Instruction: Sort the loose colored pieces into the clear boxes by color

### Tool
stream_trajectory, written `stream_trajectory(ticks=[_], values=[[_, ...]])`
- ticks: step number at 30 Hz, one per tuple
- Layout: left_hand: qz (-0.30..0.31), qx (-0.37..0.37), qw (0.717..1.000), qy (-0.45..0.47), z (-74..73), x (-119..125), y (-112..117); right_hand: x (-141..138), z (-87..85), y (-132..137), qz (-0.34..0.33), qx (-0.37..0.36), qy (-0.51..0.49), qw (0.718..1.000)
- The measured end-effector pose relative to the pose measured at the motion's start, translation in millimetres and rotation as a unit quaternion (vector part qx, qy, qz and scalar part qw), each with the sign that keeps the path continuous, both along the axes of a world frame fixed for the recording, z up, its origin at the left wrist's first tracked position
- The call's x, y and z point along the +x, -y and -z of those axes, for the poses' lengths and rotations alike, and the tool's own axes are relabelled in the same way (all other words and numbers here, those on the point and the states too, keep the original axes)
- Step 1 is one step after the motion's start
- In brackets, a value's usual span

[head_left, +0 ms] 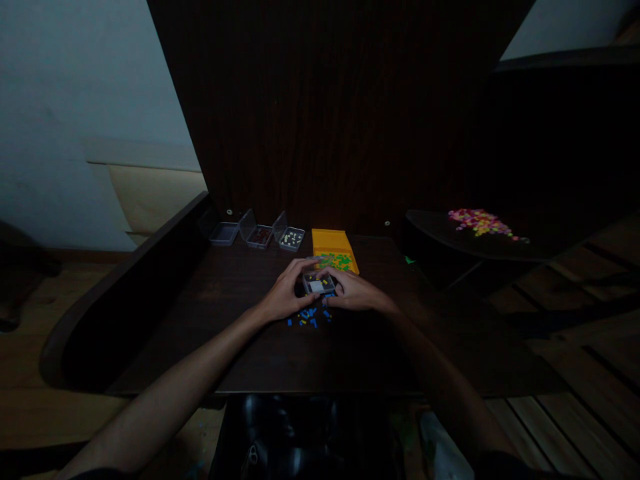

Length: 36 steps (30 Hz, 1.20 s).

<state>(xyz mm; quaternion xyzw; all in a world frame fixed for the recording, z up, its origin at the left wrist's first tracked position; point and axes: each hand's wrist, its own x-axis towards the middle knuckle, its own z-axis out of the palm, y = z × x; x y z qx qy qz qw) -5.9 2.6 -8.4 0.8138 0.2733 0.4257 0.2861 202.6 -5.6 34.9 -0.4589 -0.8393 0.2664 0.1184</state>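
Between my two hands is a small clear plastic box (318, 285) with a few yellow pieces and a pale patch showing in it. My left hand (289, 291) grips its left side, thumb toward me and fingers over the far edge. On the other side my right hand (354, 291) closes around it. Loose blue pieces (310, 315), mixed with a few yellow ones, lie scattered on the dark table just below the hands. Right behind the fingers stands an open yellow case (331, 240) holding many green pieces (336, 261), partly hidden by my hands.
Along the back left of the table (240, 363) stand clear boxes: one of pale pieces (292, 239), one of dark reddish pieces (261, 236), and another clear box (224, 233). Pink and yellow beads (481, 223) are heaped on a side shelf (435, 233). A raised panel (125, 300) borders the left.
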Motion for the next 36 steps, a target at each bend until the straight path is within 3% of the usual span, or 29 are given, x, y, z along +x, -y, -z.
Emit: stream_trajectory(ticks=[6, 15, 21, 29, 36], values=[[-0.018, 0.011, 1.000, -0.002, 0.4, -0.6, -1.2, 4.3, 0.8, 0.1, -0.006, -0.004, -0.037, 0.999], [-0.026, 0.013, 1.000, -0.001, -2.3, -1.0, -0.8, 0.7, 2.6, 0.3, -0.079, 0.045, -0.022, 0.996], [-0.025, 0.002, 1.000, 0.008, -3.1, -1.0, -0.5, -3.1, 4.8, 3.9, -0.062, 0.058, 0.024, 0.996], [-0.021, -0.003, 1.000, 0.016, -4.1, -1.9, -1.1, -0.9, -5.2, 6.6, -0.047, 0.080, -0.001, 0.996], [-0.030, -0.001, 0.999, 0.017, -2.5, -3.3, -3.4, -2.6, -2.5, 6.3, -0.047, 0.090, 0.012, 0.995]])
